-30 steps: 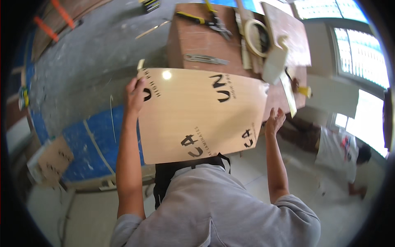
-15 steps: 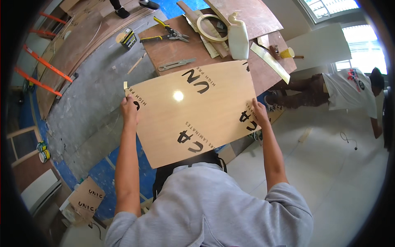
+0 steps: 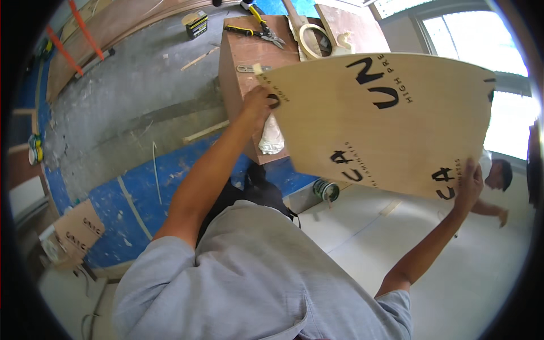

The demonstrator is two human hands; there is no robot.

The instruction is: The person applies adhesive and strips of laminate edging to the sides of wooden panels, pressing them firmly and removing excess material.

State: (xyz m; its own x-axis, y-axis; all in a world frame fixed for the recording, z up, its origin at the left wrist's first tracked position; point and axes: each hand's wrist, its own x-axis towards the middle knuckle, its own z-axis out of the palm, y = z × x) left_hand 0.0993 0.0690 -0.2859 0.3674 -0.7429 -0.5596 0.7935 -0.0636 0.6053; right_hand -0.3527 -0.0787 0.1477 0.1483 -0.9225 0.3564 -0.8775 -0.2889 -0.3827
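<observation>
A thin tan laminate sheet [image 3: 385,127] with black printed lettering is held up in front of me by both hands. My left hand [image 3: 258,105] is closed on its left edge, near a small pale tab at the corner. At the lower right corner, my right hand [image 3: 470,182] grips the sheet's edge. Behind the sheet stands a reddish-brown wooden work surface [image 3: 233,54], partly hidden. On it lie yellow-and-black tin snips [image 3: 265,33], a roll of tape [image 3: 314,41] and a utility knife [image 3: 252,68], its far end covered by the sheet.
A crumpled white item [image 3: 272,139] rests below the sheet's left edge. Blue floor covering [image 3: 133,198] runs along the left, with a can [image 3: 326,191] near my feet. A co-worker [image 3: 496,178] is at the right. An orange ladder [image 3: 85,31] and a yellow-and-black box [image 3: 195,24] lie farther off.
The sheet has moved to the right in view, with both hands still on it. My view has shifted, showing more blue floor covering. The co-worker is now mostly behind the sheet.
</observation>
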